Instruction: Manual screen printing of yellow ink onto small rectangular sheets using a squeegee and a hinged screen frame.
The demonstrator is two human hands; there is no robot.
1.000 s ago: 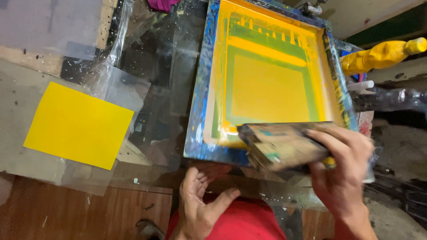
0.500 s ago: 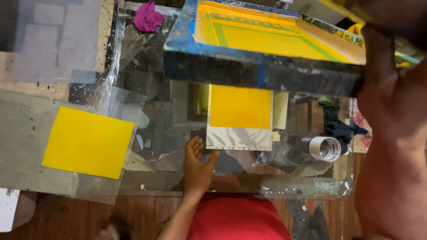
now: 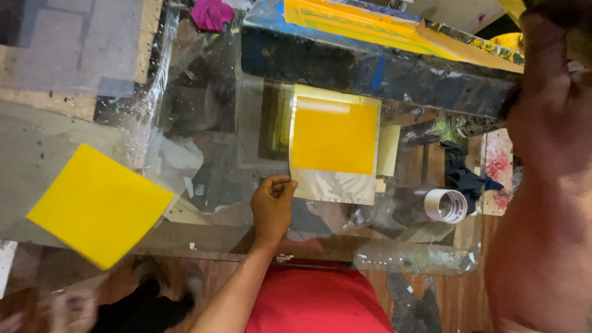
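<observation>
Since a moment ago, screen frame [image 3: 376, 65] tilted higher. Left hand [image 3: 271, 206] pinches near-left corner of yellow-printed sheet [image 3: 335, 148] on glass table [image 3: 203, 166], to lift it. Right hand [image 3: 549, 105] props frame; grip hidden.

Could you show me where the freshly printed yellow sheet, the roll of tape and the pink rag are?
Printed yellow sheet [image 3: 335, 143], head view: middle of its yellow square.
Roll of tape [image 3: 446, 205], head view: on its white rim, left of the hole.
Pink rag [image 3: 211, 13], head view: centre of the crumpled cloth at the top edge.
</observation>
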